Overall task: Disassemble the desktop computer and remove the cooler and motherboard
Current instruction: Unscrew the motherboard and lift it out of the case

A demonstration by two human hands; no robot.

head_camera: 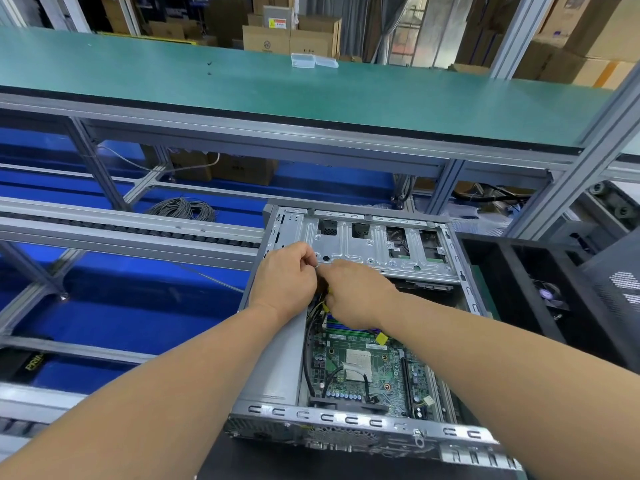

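An open grey desktop case (277, 358) lies on its side in front of me. Its green motherboard (381, 372) is exposed, with a bare CPU (358, 365) at its middle and no cooler on it. A silver drive cage (374, 247) spans the far end of the case. My left hand (287, 278) and right hand (356, 292) meet at the cage's near left corner, fingers curled around a bundle of black and yellow cables (320, 306). What exactly each finger pinches is hidden between the hands.
A black case panel with a fan (550, 292) stands to the right. A green-topped bench (311, 88) with clear plastic boxes (313, 60) runs across the back. Roller conveyor rails (138, 233) and a coil of grey cable (183, 207) lie to the left over blue flooring.
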